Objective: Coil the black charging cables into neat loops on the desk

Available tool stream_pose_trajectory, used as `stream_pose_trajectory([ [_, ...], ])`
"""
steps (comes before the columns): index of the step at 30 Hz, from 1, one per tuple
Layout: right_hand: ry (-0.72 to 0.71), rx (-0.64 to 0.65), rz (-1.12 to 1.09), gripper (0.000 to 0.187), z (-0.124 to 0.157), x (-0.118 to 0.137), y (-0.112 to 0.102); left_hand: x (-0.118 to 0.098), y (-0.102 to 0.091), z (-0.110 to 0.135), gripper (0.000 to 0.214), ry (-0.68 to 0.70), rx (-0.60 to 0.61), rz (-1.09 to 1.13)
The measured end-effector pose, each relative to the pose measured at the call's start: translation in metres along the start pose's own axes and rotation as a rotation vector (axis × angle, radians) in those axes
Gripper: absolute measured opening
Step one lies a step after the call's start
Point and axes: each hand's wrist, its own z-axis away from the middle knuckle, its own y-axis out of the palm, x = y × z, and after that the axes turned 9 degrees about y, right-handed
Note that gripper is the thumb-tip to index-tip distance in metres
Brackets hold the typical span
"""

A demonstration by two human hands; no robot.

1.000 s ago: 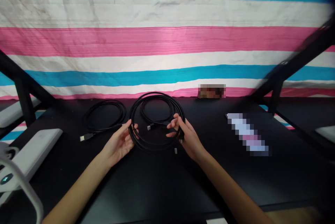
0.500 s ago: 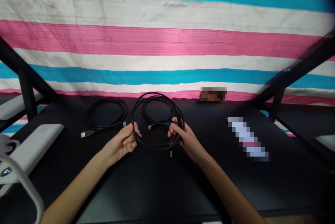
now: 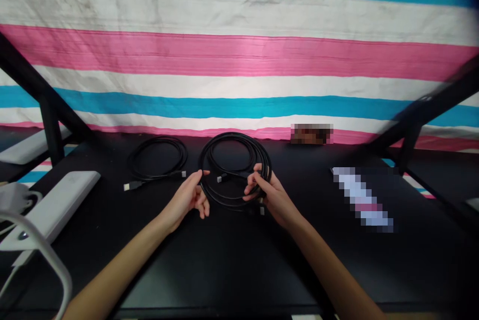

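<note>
A looped black USB cable (image 3: 232, 204) is held up between my hands as a round coil. The thumb and index finger of my left hand (image 3: 190, 197) pinch its left side, with the other fingers loosely curled below. My right hand (image 3: 273, 192) is closed around the bundled strands on the right side. A small pale plug end (image 3: 262, 210) hangs just under my right hand. Behind the held coil, a second coiled black cable (image 3: 232, 169) lies on the table, partly hidden, with its light plug (image 3: 219, 179) showing. A third coiled cable (image 3: 159, 177) rests to the left.
The black table (image 3: 209, 270) reaches back to a striped sheet (image 3: 239, 55). At left stand a long white device (image 3: 56, 210) and a curved white tube (image 3: 52, 265). Blurred-out items lie at the back (image 3: 312, 134) and right (image 3: 362, 200). Black frame bars (image 3: 422, 105) slant at both sides.
The view has shifted slightly, so everything sits further right. The held coil's dangling plug has moved right and up, close to my right hand. My left hand's lower fingers have dropped away from the coil.
</note>
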Motion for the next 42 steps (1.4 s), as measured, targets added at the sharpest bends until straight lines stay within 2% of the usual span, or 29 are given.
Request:
stream_pose_trajectory([
  [5,-0.027,0.024,0.015,0.029,-0.001,0.0,0.003,0.007,0.0,-0.004,0.063,0.077,-0.041,-0.157],
  [10,-0.003,0.023,0.061,0.026,0.0,0.001,0.002,0.001,0.001,-0.002,0.058,0.129,-0.053,-0.14],
  [16,0.029,0.018,0.141,0.025,-0.001,0.0,-0.002,-0.011,0.001,0.001,0.052,0.079,-0.131,0.009],
  [19,0.073,0.025,0.157,0.028,-0.001,0.0,-0.002,-0.01,0.001,0.001,0.055,0.048,-0.096,0.005],
  [22,0.094,0.025,0.138,0.029,-0.002,0.001,-0.001,-0.003,0.0,0.001,0.067,0.024,-0.042,-0.049],
  [25,0.201,0.023,0.05,0.036,-0.002,0.005,0.0,0.002,-0.001,0.0,0.072,0.008,-0.039,-0.073],
  [29,0.299,0.057,-0.08,0.055,0.0,0.011,0.002,-0.001,-0.001,0.0,0.076,-0.005,-0.075,-0.137],
  [33,0.279,0.083,-0.096,0.074,0.002,0.012,0.001,-0.002,-0.001,0.0,0.085,-0.03,-0.049,-0.205],
  [35,0.247,0.069,-0.009,0.068,0.002,0.01,0.0,0.0,-0.001,0.0,0.09,-0.056,0.003,-0.221],
  [38,0.115,0.026,0.199,0.056,0.002,0.005,0.0,0.003,-0.004,-0.002,0.095,-0.079,0.06,-0.27],
  [40,0.03,-0.009,0.274,0.053,0.002,0.003,0.001,0.003,-0.006,-0.004,0.091,-0.068,0.049,-0.314],
  [42,-0.005,-0.024,0.276,0.048,0.002,0.002,0.001,0.001,-0.007,-0.005,0.08,-0.03,-0.018,-0.353],
])
